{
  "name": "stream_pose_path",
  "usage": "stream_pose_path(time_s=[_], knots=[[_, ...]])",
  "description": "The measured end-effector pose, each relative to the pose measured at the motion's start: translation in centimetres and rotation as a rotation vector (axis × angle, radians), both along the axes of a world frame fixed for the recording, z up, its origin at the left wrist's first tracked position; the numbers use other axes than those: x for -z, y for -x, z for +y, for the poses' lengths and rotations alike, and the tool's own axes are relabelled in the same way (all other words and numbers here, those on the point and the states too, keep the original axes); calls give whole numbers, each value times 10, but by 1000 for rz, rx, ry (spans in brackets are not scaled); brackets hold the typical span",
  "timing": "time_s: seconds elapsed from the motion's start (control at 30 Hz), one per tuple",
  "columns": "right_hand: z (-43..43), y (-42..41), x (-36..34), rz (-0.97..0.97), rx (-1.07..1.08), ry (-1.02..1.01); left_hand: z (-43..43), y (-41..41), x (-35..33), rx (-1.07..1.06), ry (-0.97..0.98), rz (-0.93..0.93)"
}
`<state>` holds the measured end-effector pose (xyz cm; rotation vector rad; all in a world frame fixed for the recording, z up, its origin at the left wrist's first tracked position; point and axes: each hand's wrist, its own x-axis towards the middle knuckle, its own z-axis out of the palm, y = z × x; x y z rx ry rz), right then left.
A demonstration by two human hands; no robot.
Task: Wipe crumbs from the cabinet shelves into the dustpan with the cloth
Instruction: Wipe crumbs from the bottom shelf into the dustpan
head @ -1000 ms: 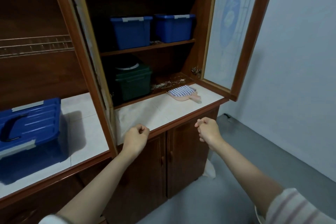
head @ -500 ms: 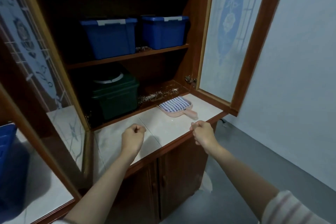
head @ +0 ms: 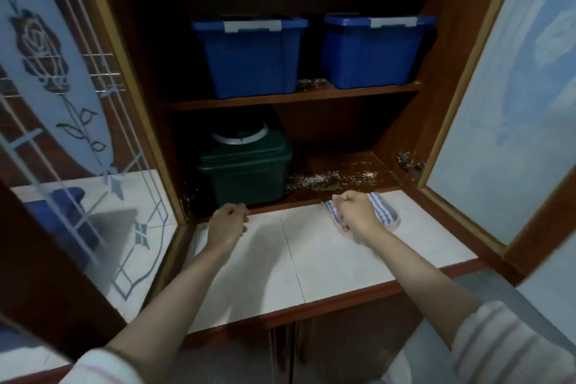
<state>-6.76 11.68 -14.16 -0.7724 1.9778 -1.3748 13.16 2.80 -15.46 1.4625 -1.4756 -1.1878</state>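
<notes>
A blue-and-white striped cloth (head: 381, 210) lies in a pink dustpan (head: 394, 224) on the white tiled counter (head: 311, 265), just in front of the lower cabinet shelf. Pale crumbs (head: 314, 179) are scattered on that shelf right of a dark green box (head: 246, 171). More crumbs (head: 311, 82) sit on the upper shelf between two blue bins. My right hand (head: 357, 215) is over the dustpan, its curled fingers and thumb pinching the cloth's left part. My left hand (head: 226, 224) is curled, holds nothing, and hovers at the counter's back edge in front of the green box.
Two blue lidded bins (head: 252, 59) (head: 371, 53) fill most of the upper shelf. An etched glass door (head: 62, 103) stands open on the left and another (head: 505, 103) on the right, with its hinge (head: 408, 162) close to the dustpan.
I have moved closer to the cabinet. Both hands went forward over the counter; the right one came down onto the cloth in the dustpan, the left reached the shelf's front edge.
</notes>
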Motion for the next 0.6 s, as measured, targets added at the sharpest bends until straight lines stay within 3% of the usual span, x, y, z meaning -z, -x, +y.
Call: stream_pose_path(time_s=[0.1, 0.3, 0.47, 0.6], knots=[[-29, 7, 1, -52, -67, 31, -18, -8, -2, -110, -24, 58], [-90, 12, -16, -27, -163, 11, -47, -30, -3, -234, 20, -60], [-132, 14, -30, -180, -150, -3, -73, -30, -15, -250, 26, 124], [-154, 16, -30, -234, -174, -7, -95, -21, -18, -281, -86, 257]])
